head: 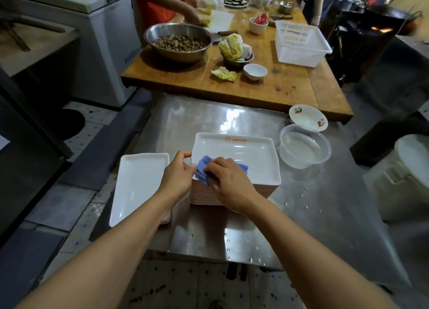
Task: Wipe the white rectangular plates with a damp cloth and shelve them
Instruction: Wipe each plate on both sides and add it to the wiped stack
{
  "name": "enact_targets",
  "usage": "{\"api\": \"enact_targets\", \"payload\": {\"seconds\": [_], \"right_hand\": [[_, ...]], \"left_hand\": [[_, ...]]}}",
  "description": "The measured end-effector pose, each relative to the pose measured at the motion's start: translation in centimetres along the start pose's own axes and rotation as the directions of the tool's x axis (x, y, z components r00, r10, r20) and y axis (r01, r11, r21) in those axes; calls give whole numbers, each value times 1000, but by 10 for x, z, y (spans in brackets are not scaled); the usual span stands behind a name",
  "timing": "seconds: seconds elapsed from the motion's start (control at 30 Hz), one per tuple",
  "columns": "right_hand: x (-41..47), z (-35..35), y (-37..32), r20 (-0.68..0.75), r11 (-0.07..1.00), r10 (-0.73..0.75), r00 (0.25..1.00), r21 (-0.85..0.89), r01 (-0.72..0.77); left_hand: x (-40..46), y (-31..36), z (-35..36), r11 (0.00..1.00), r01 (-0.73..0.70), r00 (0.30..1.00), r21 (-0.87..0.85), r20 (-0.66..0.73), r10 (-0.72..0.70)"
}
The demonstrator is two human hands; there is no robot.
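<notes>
At the centre of the frame a tall stack of white rectangular plates (234, 190) stands on a wet steel bench (301, 216). The top plate (250, 155) carries an orange mark on its far rim. The left hand (178, 174) pinches that plate's left edge between thumb and fingers. Just beside it, the right hand (228, 183) is curled over a blue cloth (204, 169), pressing it onto the plate's near left corner. The two hands are close together, almost touching.

Left of the stack a single white plate (139, 188) lies on the bench, partly under the left forearm. To the right stand a clear plastic tub (304, 146) and, just behind it, a small bowl with red fruit prints (307, 117). Across the upper frame a wooden table (290, 85) holds a steel bowl (177, 41), cabbage leaves (232, 46) and a white basket (301, 44).
</notes>
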State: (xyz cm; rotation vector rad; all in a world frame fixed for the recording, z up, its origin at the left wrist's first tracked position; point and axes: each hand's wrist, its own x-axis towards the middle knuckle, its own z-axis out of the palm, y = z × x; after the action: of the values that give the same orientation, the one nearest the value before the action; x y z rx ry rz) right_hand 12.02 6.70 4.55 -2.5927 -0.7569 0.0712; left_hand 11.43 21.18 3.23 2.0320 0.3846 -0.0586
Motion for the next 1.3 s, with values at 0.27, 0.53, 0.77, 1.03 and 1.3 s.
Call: {"api": "enact_targets", "payload": {"seconds": [0.27,0.53,0.77,1.03,1.3], "right_hand": [[-53,-30,60,-189,937,122,974,-301,-176],[-21,-64,91,-10,890,128,992,-440,-119],[-9,-74,89,56,864,121,991,-498,-77],[-61,-69,89,30,982,16,999,-188,-11],[-98,-94,101,-200,773,531,823,512,-374]], "left_hand": [[2,6,9,928,-85,991,363,-61,115],[6,10,9,906,-57,992,420,-80,100],[3,13,16,881,-29,983,472,-147,111],[-3,21,20,851,46,974,523,-214,79],[-33,33,48,530,-425,791,734,15,612]]}}
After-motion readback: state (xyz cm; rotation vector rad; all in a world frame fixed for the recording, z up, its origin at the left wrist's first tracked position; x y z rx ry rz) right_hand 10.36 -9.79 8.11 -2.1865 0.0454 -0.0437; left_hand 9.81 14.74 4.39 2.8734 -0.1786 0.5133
